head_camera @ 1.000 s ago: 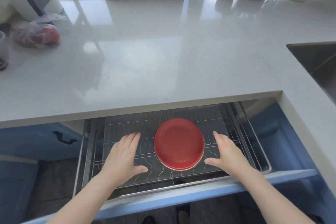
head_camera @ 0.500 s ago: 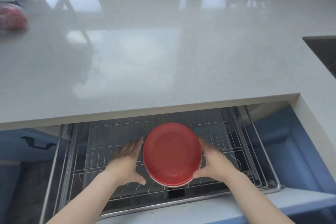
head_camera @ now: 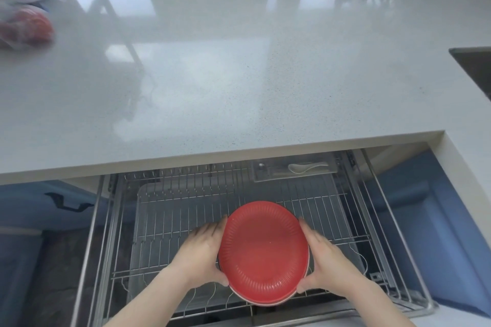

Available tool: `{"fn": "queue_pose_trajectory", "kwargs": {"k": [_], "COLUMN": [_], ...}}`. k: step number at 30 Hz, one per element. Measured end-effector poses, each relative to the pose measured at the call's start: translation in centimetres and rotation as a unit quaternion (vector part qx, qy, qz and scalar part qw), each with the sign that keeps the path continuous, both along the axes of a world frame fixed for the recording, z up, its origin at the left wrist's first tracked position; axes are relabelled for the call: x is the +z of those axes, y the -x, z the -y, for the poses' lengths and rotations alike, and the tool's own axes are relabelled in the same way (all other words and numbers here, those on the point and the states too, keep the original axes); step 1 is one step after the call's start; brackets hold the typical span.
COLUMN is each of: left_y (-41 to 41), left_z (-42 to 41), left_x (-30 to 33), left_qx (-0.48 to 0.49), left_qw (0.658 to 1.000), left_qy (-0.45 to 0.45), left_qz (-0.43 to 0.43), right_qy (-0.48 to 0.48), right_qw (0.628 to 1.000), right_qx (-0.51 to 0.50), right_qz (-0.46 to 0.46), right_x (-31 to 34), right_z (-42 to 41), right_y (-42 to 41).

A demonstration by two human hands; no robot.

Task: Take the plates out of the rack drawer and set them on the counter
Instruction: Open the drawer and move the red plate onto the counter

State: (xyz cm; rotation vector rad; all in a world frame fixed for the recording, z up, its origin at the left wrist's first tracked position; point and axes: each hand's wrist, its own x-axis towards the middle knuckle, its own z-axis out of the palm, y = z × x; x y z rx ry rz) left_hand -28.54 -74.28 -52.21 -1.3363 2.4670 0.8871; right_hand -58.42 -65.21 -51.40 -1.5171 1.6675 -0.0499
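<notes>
At lower centre, the left hand (head_camera: 201, 255) and right hand (head_camera: 325, 263) clasp opposite rims of the stacked red plates (head_camera: 263, 252) over the rack drawer (head_camera: 170, 210); advise a level lift clearing the bench (head_camera: 239, 82) edge.

Above my drawer (head_camera: 377, 223) the counter (head_camera: 239, 82) overhangs its back. Broad bare counter ahead; bagged red item (head_camera: 25, 28) far left, sink (head_camera: 475, 69) far right.
</notes>
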Motion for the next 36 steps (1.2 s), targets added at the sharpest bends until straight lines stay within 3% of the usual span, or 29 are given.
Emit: {"fn": "queue_pose_trajectory", "kwargs": {"k": [19,21,25,28,36], "left_y": [-0.4,-0.3,0.3,0.6,1.2], "left_z": [-2.5,-2.5,-2.7,-2.9,-1.6], "left_x": [0.5,0.7,0.9,0.6,1.5], "left_qx": [-0.022,-0.009,0.049,0.094,0.132], "left_qw": [0.998,0.999,0.989,0.969,0.929], "left_qy": [0.055,0.029,-0.106,-0.182,-0.253], "left_qz": [-0.028,-0.032,-0.086,-0.137,-0.236], "right_qy": [0.004,0.003,0.003,-0.016,-0.009], "right_qw": [1.0,1.0,0.999,0.997,0.986], "right_qx": [0.006,-0.003,-0.032,-0.062,-0.101], "right_qz": [-0.014,-0.016,-0.008,0.045,0.133], "right_x": [-0.2,-0.2,0.1,0.7,3.2], "right_z": [-1.3,-1.4,-1.3,-1.1,0.1], "right_y": [0.6,0.7,1.0,1.0,1.8]}}
